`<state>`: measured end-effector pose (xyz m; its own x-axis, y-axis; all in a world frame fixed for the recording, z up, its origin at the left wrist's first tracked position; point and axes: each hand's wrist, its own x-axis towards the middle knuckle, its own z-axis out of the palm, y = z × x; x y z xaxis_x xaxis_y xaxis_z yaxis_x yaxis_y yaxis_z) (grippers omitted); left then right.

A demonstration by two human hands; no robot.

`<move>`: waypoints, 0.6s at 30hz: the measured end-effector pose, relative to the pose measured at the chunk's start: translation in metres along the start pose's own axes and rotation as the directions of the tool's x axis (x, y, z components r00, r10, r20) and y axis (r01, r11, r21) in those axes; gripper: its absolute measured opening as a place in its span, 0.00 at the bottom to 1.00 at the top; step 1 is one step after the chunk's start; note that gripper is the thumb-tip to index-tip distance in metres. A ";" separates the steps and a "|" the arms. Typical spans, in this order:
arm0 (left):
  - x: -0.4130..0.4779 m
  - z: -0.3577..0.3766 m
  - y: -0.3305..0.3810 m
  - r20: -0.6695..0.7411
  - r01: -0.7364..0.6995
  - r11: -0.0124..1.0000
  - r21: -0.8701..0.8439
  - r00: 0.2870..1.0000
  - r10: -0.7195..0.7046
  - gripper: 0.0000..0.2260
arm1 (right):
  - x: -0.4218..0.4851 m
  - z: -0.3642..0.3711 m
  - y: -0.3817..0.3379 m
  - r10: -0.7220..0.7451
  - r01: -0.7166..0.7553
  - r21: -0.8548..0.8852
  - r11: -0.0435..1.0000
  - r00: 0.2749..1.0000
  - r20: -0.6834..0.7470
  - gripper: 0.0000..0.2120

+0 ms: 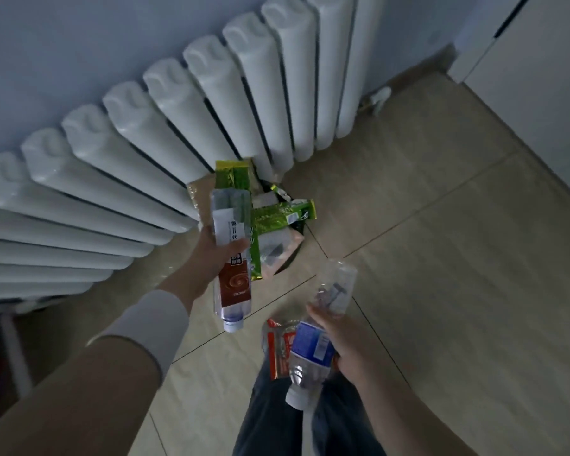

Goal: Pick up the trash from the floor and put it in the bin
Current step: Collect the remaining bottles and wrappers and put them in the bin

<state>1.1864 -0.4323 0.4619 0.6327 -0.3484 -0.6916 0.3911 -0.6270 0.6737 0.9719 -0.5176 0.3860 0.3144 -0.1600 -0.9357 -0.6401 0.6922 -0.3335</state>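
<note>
My left hand (pixel 211 255) grips a clear plastic bottle with a brown and white label (pixel 232 258), cap pointing down, together with a green wrapper (pixel 254 255). It hovers over the bin (pixel 292 248) beside the radiator, which is stuffed with green wrappers (pixel 278 217) and other packaging. My right hand (pixel 339 343) holds a clear bottle with a blue label (pixel 310 350), cap down, and an orange and clear wrapper (pixel 278 347) bunched beside it. The right hand is nearer to me, to the right of the bin.
A white column radiator (pixel 165 126) runs along the wall at the left and back. Beige floor tiles (pixel 458 258) spread to the right. A white cabinet (pixel 540 77) stands at the far right. My trouser legs (pixel 277 419) show at the bottom.
</note>
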 end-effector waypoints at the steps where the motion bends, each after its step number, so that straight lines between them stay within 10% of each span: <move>1: 0.007 -0.008 -0.005 -0.009 0.008 1.000 0.004 1.000 -0.008 0.25 | 0.005 0.008 -0.007 -0.003 0.003 -0.014 1.000 1.000 0.011 0.32; 8: 0.100 -0.038 -0.034 0.001 0.080 0.996 0.040 0.997 -0.080 0.27 | 0.064 0.079 -0.077 -0.053 0.066 -0.122 0.990 0.993 0.105 0.44; 11: 0.151 -0.043 -0.046 0.027 0.092 0.991 0.099 0.995 -0.096 0.29 | 0.115 0.108 -0.105 -0.016 0.029 -0.140 0.990 0.995 0.096 0.33; 18: 0.227 -0.052 -0.070 -0.057 0.111 0.977 0.180 0.993 -0.102 0.35 | 0.205 0.143 -0.137 -0.280 0.125 -0.647 0.752 0.949 -0.142 0.42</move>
<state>1.3368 -0.4313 0.2712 0.6266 -0.2419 -0.7408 0.3325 -0.7768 0.5349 1.2239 -0.5444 0.2560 0.3784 -0.4457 -0.8112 -0.8957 0.0449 -0.4425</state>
